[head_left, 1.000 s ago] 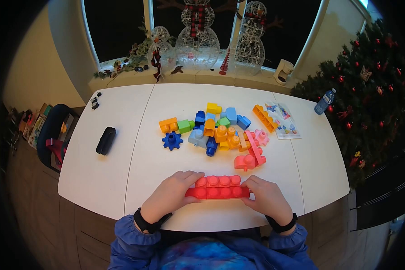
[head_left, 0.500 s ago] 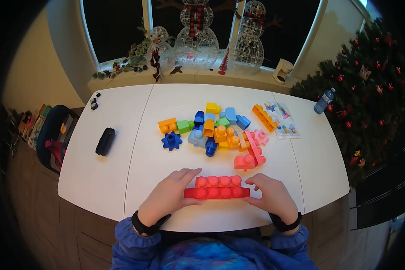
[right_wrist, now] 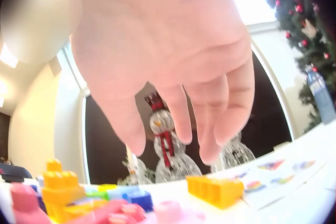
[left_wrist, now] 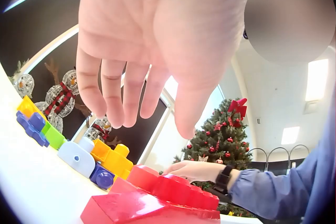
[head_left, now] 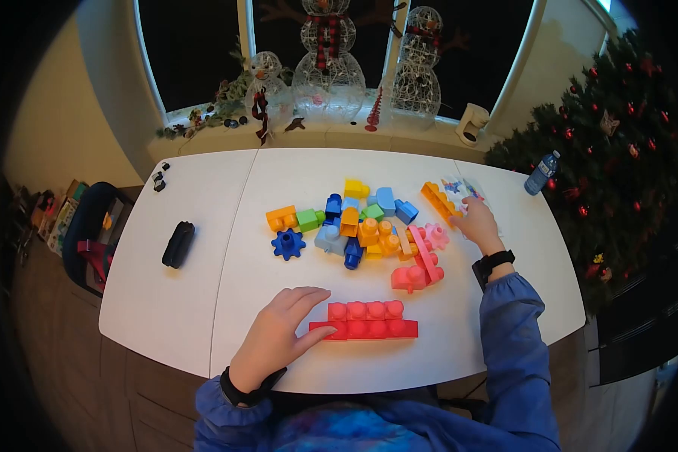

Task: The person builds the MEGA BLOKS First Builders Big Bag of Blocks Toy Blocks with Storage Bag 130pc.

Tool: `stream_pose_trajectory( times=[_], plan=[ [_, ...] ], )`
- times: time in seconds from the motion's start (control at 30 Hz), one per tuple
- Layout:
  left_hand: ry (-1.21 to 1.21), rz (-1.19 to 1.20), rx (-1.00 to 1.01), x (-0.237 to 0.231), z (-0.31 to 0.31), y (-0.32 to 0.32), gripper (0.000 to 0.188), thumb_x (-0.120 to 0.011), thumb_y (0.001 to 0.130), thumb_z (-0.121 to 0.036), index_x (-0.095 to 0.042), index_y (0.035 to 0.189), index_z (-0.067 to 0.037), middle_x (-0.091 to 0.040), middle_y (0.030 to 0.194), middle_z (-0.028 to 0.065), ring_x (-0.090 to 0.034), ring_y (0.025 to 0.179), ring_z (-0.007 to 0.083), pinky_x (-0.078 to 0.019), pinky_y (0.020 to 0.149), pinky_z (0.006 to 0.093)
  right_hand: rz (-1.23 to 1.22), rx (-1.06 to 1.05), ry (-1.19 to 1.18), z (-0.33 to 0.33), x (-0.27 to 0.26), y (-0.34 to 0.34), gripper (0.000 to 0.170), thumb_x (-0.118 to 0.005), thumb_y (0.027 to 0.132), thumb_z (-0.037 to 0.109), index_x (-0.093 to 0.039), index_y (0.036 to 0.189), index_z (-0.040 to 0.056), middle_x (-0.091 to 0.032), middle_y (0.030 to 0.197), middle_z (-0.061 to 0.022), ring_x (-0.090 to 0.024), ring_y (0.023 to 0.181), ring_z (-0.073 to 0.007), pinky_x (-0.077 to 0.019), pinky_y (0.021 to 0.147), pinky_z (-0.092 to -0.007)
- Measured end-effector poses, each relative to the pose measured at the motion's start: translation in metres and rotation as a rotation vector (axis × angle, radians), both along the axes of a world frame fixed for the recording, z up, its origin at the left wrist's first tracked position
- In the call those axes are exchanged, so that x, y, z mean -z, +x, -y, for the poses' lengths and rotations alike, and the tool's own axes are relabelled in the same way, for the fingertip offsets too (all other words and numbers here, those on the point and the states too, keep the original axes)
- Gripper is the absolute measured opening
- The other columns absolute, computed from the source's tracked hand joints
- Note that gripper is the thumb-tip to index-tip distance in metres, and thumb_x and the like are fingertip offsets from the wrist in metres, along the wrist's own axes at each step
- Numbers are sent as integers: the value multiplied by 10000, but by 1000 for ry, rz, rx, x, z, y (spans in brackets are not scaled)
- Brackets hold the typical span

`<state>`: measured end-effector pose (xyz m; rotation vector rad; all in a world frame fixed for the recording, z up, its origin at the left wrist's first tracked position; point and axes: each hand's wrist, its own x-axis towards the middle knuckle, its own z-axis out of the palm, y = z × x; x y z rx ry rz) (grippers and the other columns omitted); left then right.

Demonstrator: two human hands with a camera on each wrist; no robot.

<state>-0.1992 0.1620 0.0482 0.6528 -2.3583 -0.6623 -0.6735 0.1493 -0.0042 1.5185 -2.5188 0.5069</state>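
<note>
Two rows of red building blocks (head_left: 377,330) lie side by side near the table's front edge, studs up. My left hand (head_left: 280,330) hovers at their left end, fingers spread and thumb over the nearer row. My right hand (head_left: 476,224) reaches over the right side of the table, beside a long orange block (head_left: 437,200) and over a printed picture sheet (head_left: 453,183). In the right wrist view its fingers hang apart with nothing between them, above the orange block (right_wrist: 215,191).
A loose pile of blocks, with a light blue block (head_left: 330,239) and a pink block (head_left: 408,279), spreads across the table's middle. A blue gear-shaped piece (head_left: 288,245) lies at its left. A black case (head_left: 178,244) lies farther left; a water bottle (head_left: 542,173) stands at the right edge.
My right hand has let go of the red blocks and moved far forward and right to the orange block. The left hand has loosened and stays near the red blocks' left end.
</note>
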Motion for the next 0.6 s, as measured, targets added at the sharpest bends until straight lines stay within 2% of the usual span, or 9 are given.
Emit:
stream_pose_trajectory(
  times=[0.07, 0.17, 0.27, 0.37, 0.47, 0.57, 0.6],
  plan=[
    [16, 22, -11, -2, 1, 1, 512, -870, 818, -179, -667, 1266, -35, -694, 1218, 149, -666, 1047, 324, -570, 900, 389, -7, 19, 55, 11, 9, -5, 523, -852, 786, 294, -717, 1192, -8, -757, 1097, -194, -749, 863, -299, -590, 802, -371],
    [22, 31, -18, 0, 3, 3, 495, -865, 821, -172, -672, 1255, -33, -696, 1217, 150, -665, 1059, 332, -567, 916, 396, 165, 62, 147, 20, 14, -15, 521, -857, 766, 282, -735, 1167, -27, -775, 997, -184, -754, 790, -288, -598, 780, -361],
    [22, 29, -17, 1, 7, 2, 483, -862, 824, -168, -677, 1251, -37, -701, 1204, 146, -666, 1050, 329, -567, 907, 395, 234, 1, 124, 18, 14, -19, 440, -861, 747, 260, -760, 1071, -20, -777, 946, -175, -765, 843, -302, -610, 788, -385],
    [35, 23, -14, 4, 10, 1, 473, -858, 832, -167, -679, 1251, -43, -707, 1187, 136, -669, 1017, 309, -569, 870, 384, 578, 64, 84, 7, -6, -9, 453, -891, 732, 188, -739, 1085, -53, -763, 888, -165, -764, 714, -214, -595, 666, -307],
    [75, 19, -19, 5, 14, 2, 473, -856, 839, -171, -675, 1259, -46, -710, 1176, 128, -669, 970, 275, -566, 821, 364, 708, 45, -126, -9, -27, 11, 427, -885, 756, 115, -719, 1100, -77, -737, 817, -143, -730, 606, -158, -567, 593, -255],
    [174, 12, -33, 2, 17, -1, 497, -854, 846, -177, -660, 1285, -47, -711, 1170, 121, -663, 934, 248, -559, 786, 345, 683, -145, -237, -42, -59, 54, 410, -872, 781, 85, -712, 1132, -55, -741, 892, -132, -732, 664, -167, -574, 616, -262],
    [215, 11, -37, 0, 19, -3, 508, -854, 849, -179, -653, 1297, -48, -711, 1168, 120, -661, 924, 240, -557, 777, 339, 570, -251, -260, -54, -67, 69, 394, -866, 786, 75, -712, 1132, -31, -734, 954, -120, -729, 705, -163, -581, 635, -266]
  ],
)
